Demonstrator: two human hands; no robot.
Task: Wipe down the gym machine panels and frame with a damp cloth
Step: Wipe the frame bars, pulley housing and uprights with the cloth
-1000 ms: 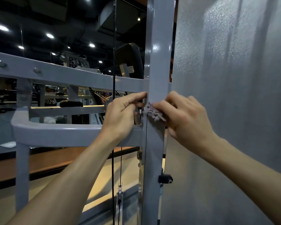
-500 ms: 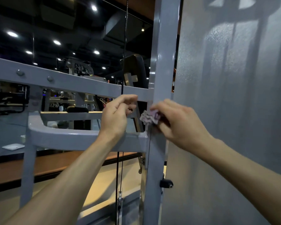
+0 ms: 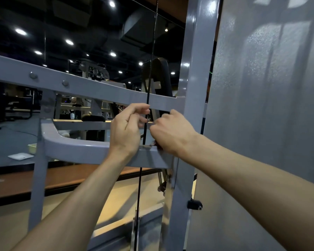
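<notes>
The grey machine frame fills the view: an upright post (image 3: 194,69), an upper crossbar (image 3: 98,91) and a lower curved bar (image 3: 80,149). A grey textured panel (image 3: 265,105) stands at the right. My right hand (image 3: 170,131) is curled over the cloth (image 3: 155,143) where the lower bar meets the post. Only a small dark bit of the cloth shows beneath the hand. My left hand (image 3: 127,127) hovers just left of it with fingers loosely curled, behind the black cable (image 3: 150,69), holding nothing that I can see.
A black knob (image 3: 194,204) sticks out low on the post, and a spring with bolts (image 3: 161,180) hangs under the lower bar. Other gym machines stand in the dark hall behind. A white tray (image 3: 20,156) lies on a surface at the left.
My right hand slid with the cloth from the front of the post leftward and down onto the lower bar's end. My left hand stayed close beside it. The view tilted upward.
</notes>
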